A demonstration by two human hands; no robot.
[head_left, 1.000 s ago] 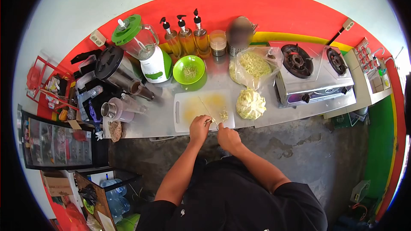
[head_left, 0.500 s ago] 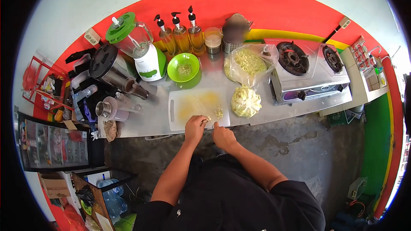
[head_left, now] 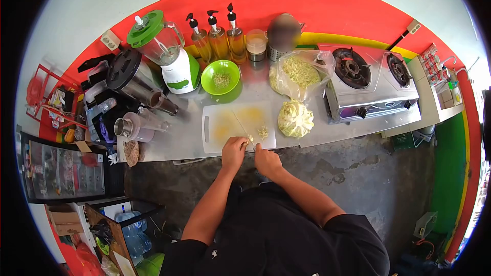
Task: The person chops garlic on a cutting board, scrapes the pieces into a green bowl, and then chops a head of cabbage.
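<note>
At the near edge of the white cutting board point(head_left: 210, 144), my right hand point(head_left: 268, 162) is closed round the handle of a knife point(head_left: 240, 122). Its thin blade slants up and left across the board. Beside the blade, my left hand point(head_left: 233, 153) pinches a small pale piece of food point(head_left: 250, 138), too small to name. A little heap of chopped pale bits point(head_left: 263, 132) lies on the board right of the knife. Yellowish stains mark the board. Just right of it sits a trimmed cabbage point(head_left: 295, 119). Behind it, a green bowl point(head_left: 222, 94) holds more chopped bits.
A plastic bag of shredded cabbage point(head_left: 300, 74) lies beside the two-burner gas stove point(head_left: 368, 105). Along the back stand a blender point(head_left: 179, 74), several pump bottles point(head_left: 217, 43) and a measuring cup point(head_left: 256, 46). Clear containers point(head_left: 135, 127) crowd the counter's left end.
The whole view has shifted slightly. My hands stay at the board's near edge, with the knife and the pale piece still held; the small piece shows a little more clearly.
</note>
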